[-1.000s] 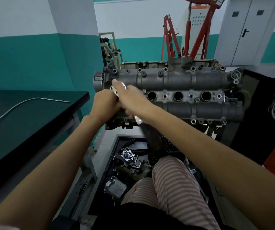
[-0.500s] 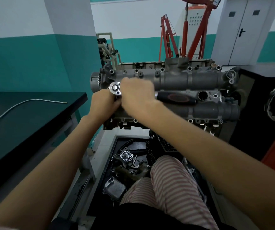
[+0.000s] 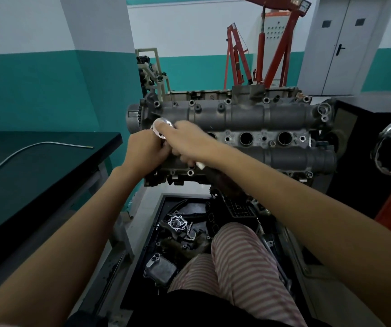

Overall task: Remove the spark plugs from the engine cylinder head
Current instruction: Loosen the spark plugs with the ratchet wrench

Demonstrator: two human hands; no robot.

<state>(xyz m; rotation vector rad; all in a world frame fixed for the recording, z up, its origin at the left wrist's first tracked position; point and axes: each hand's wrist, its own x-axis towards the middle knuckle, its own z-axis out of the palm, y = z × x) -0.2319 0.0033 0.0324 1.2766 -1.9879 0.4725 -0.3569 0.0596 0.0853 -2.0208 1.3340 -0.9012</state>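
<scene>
Spark plugs: none visible, the open wells show only dark bores. Cylinder head (image 3: 248, 119) sits on a stand at centre frame, long axis left to right. Both hands meet at its left end, over the leftmost well. Right hand (image 3: 187, 140) is curled around a ratchet wrench (image 3: 160, 128); its round chrome head pokes out past the knuckles, blurred, and a bit of chrome shank shows under the palm with the dark handle running down beneath the forearm. Left hand (image 3: 143, 149) is pressed against the right from the left side, fingers curled in toward the tool under the ratchet head; exactly what they grip is hidden by the right hand. Right of the hands, two plug wells (image 3: 246, 138) are fully in view and a third is partly covered by the right hand. Below the head, a black tray (image 3: 152, 234) on the floor holds loose engine parts, including a small cooler-type block (image 3: 160, 270). A striped trouser leg (image 3: 239, 260) rests over the tray. Left: a dark workbench (image 3: 48, 161) with a bent metal tube (image 3: 31, 147) lying on it. Behind: a red engine hoist (image 3: 262, 48) and a grey double door (image 3: 345, 43).
</scene>
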